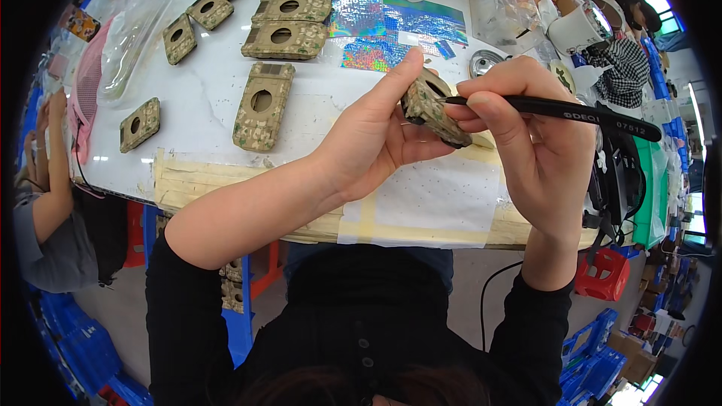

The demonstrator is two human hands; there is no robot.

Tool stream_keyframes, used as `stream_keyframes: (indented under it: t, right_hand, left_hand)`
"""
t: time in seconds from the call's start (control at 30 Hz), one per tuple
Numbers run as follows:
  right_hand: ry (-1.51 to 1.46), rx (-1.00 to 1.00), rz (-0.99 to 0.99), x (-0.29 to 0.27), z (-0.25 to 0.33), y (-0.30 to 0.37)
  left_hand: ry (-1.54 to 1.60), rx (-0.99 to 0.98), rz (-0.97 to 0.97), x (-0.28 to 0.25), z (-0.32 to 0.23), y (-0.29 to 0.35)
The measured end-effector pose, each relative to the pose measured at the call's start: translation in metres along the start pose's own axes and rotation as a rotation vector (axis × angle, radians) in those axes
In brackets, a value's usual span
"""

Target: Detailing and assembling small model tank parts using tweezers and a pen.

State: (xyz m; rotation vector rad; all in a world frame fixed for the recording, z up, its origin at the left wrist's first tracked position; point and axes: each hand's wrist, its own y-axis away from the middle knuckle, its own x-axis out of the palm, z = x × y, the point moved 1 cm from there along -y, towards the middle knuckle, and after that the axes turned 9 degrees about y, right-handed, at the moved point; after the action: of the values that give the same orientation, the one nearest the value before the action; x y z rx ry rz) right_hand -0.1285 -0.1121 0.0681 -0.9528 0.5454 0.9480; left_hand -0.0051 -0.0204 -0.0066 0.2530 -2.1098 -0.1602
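My left hand (359,139) grips a small camouflage model vehicle hull (426,110) with a round hole in its top, tilted above the table. In my right hand (543,152) a pair of black tweezers (571,110) is held like a pen, and its tip meets the hull near the hole; whether the tip holds anything is too small to tell. A longer camouflage hull (253,122) lies on the table left of my hands, with a row of similar hulls (280,46) behind it. Farther left lie several smaller camouflage pieces, one of them alone (141,126).
Shiny holographic sheets (357,6) lie beyond my hands. White paper (429,207) and yellowish tape (218,184) cover the table's front edge. A clear plastic bag (505,11), a white cup (575,30) and a green bin (653,188) stand right. Another person's arm (53,180) is at left.
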Motion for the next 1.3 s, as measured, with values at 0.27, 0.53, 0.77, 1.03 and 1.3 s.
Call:
stream_keyframes:
  t: [0.27,0.53,0.77,1.03,1.3]
  right_hand:
    - [-0.034,0.042,0.015,-0.0015,0.0002,0.0013]
    - [-0.029,0.055,0.023,-0.0012,-0.0008,0.0016]
    - [-0.015,0.065,0.03,-0.0008,-0.0008,0.0018]
    - [-0.026,0.071,0.028,-0.0013,-0.0008,0.0022]
    - [-0.039,0.07,0.013,-0.0006,-0.0013,0.0024]
  left_hand:
    - [-0.002,0.0,0.004,0.0003,0.0003,-0.0006]
    - [-0.011,0.004,0.0,-0.0009,0.0006,-0.0013]
    - [-0.004,-0.007,-0.003,-0.0011,0.0008,-0.001]
    - [0.004,-0.017,0.005,-0.0032,0.0017,-0.0022]
    - [0.007,-0.008,-0.003,-0.0026,0.0016,-0.0024]
